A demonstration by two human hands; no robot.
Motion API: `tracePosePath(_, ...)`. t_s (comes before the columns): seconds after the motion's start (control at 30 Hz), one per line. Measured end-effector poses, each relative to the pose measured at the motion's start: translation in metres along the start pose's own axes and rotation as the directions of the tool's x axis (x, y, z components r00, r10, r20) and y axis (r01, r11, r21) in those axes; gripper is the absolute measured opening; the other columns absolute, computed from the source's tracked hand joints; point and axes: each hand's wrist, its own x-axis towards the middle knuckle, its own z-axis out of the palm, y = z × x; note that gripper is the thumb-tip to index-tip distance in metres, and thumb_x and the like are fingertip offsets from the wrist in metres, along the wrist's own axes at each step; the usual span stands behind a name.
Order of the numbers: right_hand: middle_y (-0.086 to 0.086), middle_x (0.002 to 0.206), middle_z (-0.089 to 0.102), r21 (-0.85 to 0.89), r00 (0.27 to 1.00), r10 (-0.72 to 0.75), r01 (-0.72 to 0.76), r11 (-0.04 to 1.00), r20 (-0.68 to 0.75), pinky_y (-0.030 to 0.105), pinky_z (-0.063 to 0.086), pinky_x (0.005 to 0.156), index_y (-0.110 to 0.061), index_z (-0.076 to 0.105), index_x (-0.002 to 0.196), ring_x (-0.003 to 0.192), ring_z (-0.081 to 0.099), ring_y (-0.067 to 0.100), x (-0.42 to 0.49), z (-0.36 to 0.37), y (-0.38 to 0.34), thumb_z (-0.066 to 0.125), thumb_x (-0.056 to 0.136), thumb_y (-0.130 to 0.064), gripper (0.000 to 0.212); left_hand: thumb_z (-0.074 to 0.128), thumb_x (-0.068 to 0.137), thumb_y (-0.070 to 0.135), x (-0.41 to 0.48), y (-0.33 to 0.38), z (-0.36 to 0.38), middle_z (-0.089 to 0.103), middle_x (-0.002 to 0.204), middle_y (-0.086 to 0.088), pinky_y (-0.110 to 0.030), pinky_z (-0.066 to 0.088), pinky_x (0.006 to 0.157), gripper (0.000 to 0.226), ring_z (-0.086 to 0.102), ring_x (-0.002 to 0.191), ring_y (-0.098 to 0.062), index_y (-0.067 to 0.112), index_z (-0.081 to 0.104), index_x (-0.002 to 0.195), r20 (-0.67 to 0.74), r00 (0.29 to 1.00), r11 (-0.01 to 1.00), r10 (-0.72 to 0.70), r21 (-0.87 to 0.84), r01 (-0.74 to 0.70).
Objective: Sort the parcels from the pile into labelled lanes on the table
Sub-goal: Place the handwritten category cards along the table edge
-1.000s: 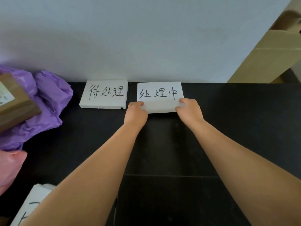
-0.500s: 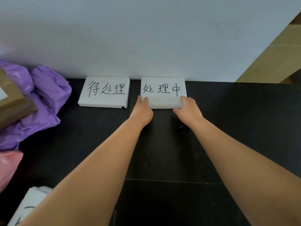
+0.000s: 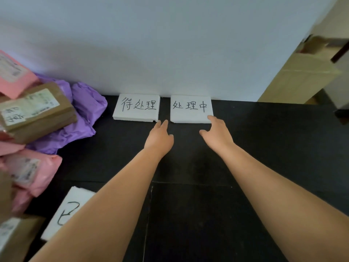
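Left hand [image 3: 159,138] and right hand [image 3: 217,133], spread and empty, near foam signs [image 3: 137,107]. Stiff cardboard box [image 3: 37,110] probably grips best by its sides; soft pink bags [image 3: 34,169] likely light, slippery.

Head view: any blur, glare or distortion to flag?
Head view: centre sharp, writing on left label board and right label board legible; parcel pile at the left edge and brown object top right smeared; wide-angle stretch on the forearms; light soft, even, no glare; black table shows little detail.
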Motion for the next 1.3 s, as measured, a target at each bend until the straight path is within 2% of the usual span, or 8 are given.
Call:
tracePosePath(0.17,0.008,0.148,0.04,0.035,0.999,-0.032,0.032,0.999,-0.012,0.027,0.04,0.071,-0.021,0.035,0.151,0.106,0.058,0.021,-0.06,0.009,-0.021,0.058,0.098,-0.022,0.058,0.048,0.102,0.016,-0.059,-0.03,-0.011,0.009,0.166,-0.003,-0.038,0.031,0.115,0.065,0.017,0.151,-0.026,0.023,0.015,0.158,0.01,1.0,0.998,0.008,0.057,-0.009)
tracePosePath(0.3,0.008,0.151,0.039,0.071,0.999,-0.043,0.044,0.997,-0.014,0.027,0.041,0.073,-0.022,0.033,0.152,0.112,0.058,0.022,-0.1,0.019,-0.035,0.059,0.098,-0.022,0.06,0.047,0.102,0.016,-0.098,-0.062,-0.019,0.01,0.166,-0.002,-0.039,0.033,0.116,0.065,0.015,0.151,-0.025,0.023,0.015,0.158,-0.002,1.0,0.995,0.005,0.103,-0.005)
tracePosePath(0.43,0.008,0.151,0.04,0.079,0.999,-0.043,0.043,0.996,0.004,0.017,0.034,0.055,-0.023,0.034,0.153,0.09,0.055,0.014,-0.141,0.04,-0.048,0.058,0.099,-0.021,0.059,0.05,0.101,0.013,-0.141,-0.102,-0.024,0.012,0.165,-0.001,-0.04,0.036,0.114,0.066,0.019,0.15,-0.026,0.024,0.018,0.157,-0.033,0.998,0.991,-0.045,0.125,0.049)
tracePosePath(0.53,0.007,0.151,0.042,0.078,0.998,-0.046,0.044,0.996,0.033,0.015,0.033,0.057,-0.023,0.035,0.152,0.106,0.057,0.017,-0.173,0.065,-0.056,0.058,0.099,-0.021,0.057,0.048,0.102,0.013,-0.17,-0.139,-0.024,0.014,0.165,-0.001,-0.041,0.037,0.114,0.062,0.018,0.15,-0.025,0.024,0.021,0.156,-0.047,0.995,0.988,-0.091,0.123,0.096)
tracePosePath(0.6,0.007,0.15,0.044,0.08,0.997,-0.052,0.047,0.996,0.062,0.014,0.034,0.055,-0.023,0.036,0.152,0.098,0.056,0.013,-0.193,0.084,-0.062,0.058,0.099,-0.021,0.057,0.045,0.101,0.013,-0.186,-0.164,-0.025,0.015,0.165,0.0,-0.04,0.036,0.113,0.06,0.019,0.149,-0.024,0.024,0.022,0.156,-0.066,0.99,0.984,-0.123,0.124,0.13)
tracePosePath(0.8,0.004,0.147,0.045,0.057,0.978,-0.068,0.057,0.997,0.196,0.026,0.039,0.079,-0.024,0.035,0.152,0.121,0.054,0.021,-0.253,0.149,-0.077,0.057,0.099,-0.023,0.057,0.044,0.099,0.012,-0.217,-0.229,-0.045,0.019,0.163,-0.002,-0.044,0.032,0.115,0.062,0.021,0.148,-0.024,0.021,0.023,0.156,-0.114,0.97,0.968,-0.214,0.109,0.227)
tracePosePath(1.0,0.008,0.141,0.049,0.0,0.949,-0.039,0.041,0.999,0.312,0.034,0.049,0.089,-0.017,0.033,0.151,0.121,0.055,0.025,-0.291,0.195,-0.088,0.059,0.098,-0.023,0.059,0.042,0.098,0.008,-0.227,-0.27,-0.053,0.01,0.165,-0.008,-0.039,0.027,0.118,0.066,0.015,0.15,-0.027,0.014,0.013,0.157,-0.067,0.954,0.951,-0.292,0.085,0.297)
tracePosePath(1.3,0.011,0.143,0.047,-0.051,0.918,0.094,-0.081,0.995,0.385,0.033,0.047,0.088,-0.013,0.023,0.154,0.122,0.053,0.028,-0.314,0.231,-0.094,0.056,0.097,-0.023,0.066,0.046,0.097,0.015,-0.231,-0.294,-0.046,0.023,0.157,-0.014,-0.044,0.034,0.114,0.07,0.029,0.142,-0.033,0.013,0.009,0.156,0.008,0.955,0.948,-0.298,0.118,0.295)
